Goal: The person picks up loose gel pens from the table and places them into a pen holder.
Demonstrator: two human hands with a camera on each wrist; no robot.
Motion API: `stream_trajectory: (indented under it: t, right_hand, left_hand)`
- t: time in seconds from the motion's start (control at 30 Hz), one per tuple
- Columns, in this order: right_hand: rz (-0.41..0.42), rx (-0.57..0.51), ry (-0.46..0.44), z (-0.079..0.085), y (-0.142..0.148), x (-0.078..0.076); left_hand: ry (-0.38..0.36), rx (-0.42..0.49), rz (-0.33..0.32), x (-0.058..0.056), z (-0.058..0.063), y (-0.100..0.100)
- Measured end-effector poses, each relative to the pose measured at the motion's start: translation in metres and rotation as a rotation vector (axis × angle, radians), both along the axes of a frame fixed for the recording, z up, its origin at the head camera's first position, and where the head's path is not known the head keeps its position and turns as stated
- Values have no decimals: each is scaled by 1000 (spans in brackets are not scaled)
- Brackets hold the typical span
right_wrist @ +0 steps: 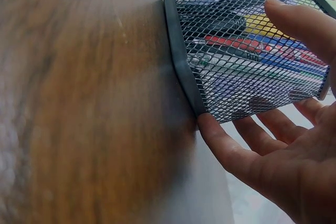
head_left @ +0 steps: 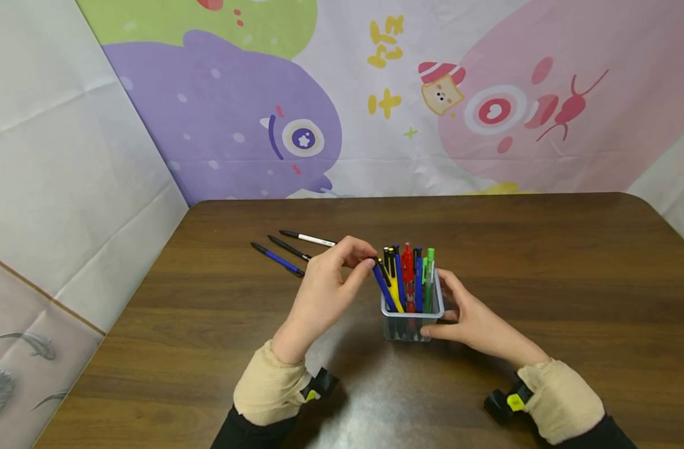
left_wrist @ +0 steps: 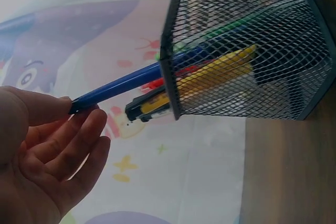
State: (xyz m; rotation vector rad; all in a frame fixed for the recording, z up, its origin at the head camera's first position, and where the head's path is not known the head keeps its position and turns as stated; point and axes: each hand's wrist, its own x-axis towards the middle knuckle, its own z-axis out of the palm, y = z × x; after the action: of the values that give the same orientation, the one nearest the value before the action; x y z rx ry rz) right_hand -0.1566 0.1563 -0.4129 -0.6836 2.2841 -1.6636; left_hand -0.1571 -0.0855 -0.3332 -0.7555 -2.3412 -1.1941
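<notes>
A mesh pen holder [head_left: 410, 327] stands on the table, filled with several pens in blue, yellow, red, green and black. At its left side my left hand [head_left: 326, 284] pinches the top end of a blue pen [left_wrist: 118, 86] between thumb and fingertips. This pen leans out over the rim, its lower part inside the holder. My right hand [head_left: 476, 319] holds the holder from the right, thumb on the near side and fingers around the far side. In the right wrist view, one finger touches the dark base edge [right_wrist: 184, 72].
Left of the holder lie three loose pens: a blue pen [head_left: 277, 259], a black pen [head_left: 288, 247] and a white pen [head_left: 315, 239] partly behind my left hand. Past the brown table's [head_left: 515, 231] far edge hangs a cartoon-print cloth [head_left: 370, 143].
</notes>
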Motion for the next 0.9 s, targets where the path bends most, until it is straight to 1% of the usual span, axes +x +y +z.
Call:
stream_trajectory:
  t: [0.13, 0.63, 0.9]
  right_hand:
    - [7, -12, 3, -1, 1, 0]
    - [3, 8, -2, 0, 1, 0]
    - [10, -1, -19, 1, 0, 1]
  left_hand:
    - [-11, -6, 4, -1, -3, 2]
    - [-50, -29, 4, -2, -10, 6]
    - [-76, -46, -15, -4, -13, 7]
